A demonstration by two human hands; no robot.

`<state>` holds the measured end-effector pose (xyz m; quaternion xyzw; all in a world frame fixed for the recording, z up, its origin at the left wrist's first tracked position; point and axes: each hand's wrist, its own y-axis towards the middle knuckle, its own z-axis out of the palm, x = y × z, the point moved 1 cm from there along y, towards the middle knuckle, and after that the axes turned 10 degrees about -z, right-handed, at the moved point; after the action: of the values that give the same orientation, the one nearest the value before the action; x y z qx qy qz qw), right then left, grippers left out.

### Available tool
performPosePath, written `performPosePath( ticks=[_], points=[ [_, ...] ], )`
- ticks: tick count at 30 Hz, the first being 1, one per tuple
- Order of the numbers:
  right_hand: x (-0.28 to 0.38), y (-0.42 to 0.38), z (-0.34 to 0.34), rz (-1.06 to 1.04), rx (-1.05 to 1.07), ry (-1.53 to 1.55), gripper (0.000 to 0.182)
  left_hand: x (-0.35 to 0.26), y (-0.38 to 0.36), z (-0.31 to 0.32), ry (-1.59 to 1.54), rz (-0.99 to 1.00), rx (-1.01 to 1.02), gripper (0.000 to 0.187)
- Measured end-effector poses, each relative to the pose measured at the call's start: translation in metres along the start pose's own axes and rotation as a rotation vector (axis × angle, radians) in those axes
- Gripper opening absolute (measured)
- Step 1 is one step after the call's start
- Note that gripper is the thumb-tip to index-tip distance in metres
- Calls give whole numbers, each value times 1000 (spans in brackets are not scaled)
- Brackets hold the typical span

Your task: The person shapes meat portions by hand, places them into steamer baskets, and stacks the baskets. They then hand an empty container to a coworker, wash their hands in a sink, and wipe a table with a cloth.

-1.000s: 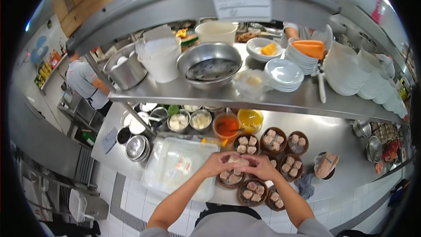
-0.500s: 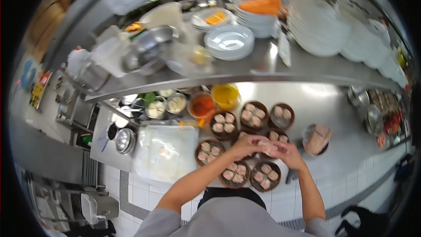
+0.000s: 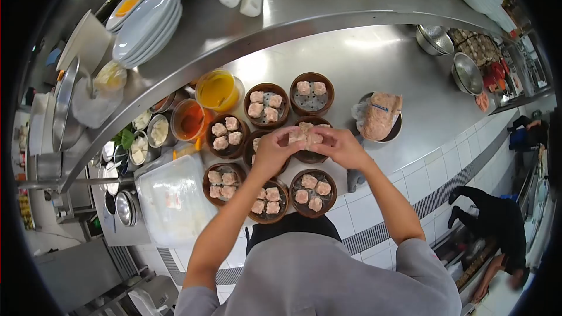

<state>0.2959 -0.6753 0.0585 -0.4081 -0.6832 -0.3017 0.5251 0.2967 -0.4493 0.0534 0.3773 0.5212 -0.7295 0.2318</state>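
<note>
Both hands meet over a round steamer basket (image 3: 314, 157) near the middle of the counter. My left hand (image 3: 274, 151) and my right hand (image 3: 341, 146) have their fingers closed around pale pink dumplings (image 3: 305, 133), held side by side between them. Other steamer baskets stand around, several with four dumplings each, such as the basket (image 3: 313, 193) nearest my body. The basket (image 3: 312, 93) beyond my hands has two dumplings at its far side. To the right, a bowl holds a bag of pink filling (image 3: 381, 118).
A metal shelf (image 3: 246, 38) with stacked plates (image 3: 149, 28) crosses overhead. Tubs of yellow liquid (image 3: 216, 90) and red-orange liquid (image 3: 188, 118) stand left, beyond a translucent tray (image 3: 172, 199). Metal bowls (image 3: 466, 73) are far right. A person in dark clothes (image 3: 497, 216) is at lower right.
The head view has turned and shifted right, so shelf and plates appear farther left and a person shows at lower right. Both hands remain together on dumplings over the baskets.
</note>
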Motion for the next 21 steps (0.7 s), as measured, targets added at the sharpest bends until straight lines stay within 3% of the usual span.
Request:
performPosePath(
  ticks=[1, 2, 3, 4, 7, 13, 17, 21],
  points=[
    [22, 4, 1, -61, -122, -358, 49, -4, 1, 7, 285, 310, -253, 42],
    [18, 6, 5, -48, -125, -353, 49, -3, 1, 13, 565, 615, -504, 42],
    [13, 12, 3, -120, -278, -479, 44, -6, 10, 14, 628, 696, -590, 44],
    [8, 20, -3, -199, -431, -607, 39, -13, 23, 13, 626, 701, -589, 44],
    [-19, 43, -27, -299, -433, -772, 38, -27, 63, 7, 644, 673, -536, 44],
    [-65, 81, -34, -268, -371, -580, 31, -26, 135, -2, 816, 704, -383, 41],
    [-82, 94, -33, -301, -307, -715, 27, -18, 146, -2, 892, 606, -354, 34],
    [-80, 95, -34, -199, -268, -697, 29, -20, 144, -3, 891, 555, -346, 31]
  ],
)
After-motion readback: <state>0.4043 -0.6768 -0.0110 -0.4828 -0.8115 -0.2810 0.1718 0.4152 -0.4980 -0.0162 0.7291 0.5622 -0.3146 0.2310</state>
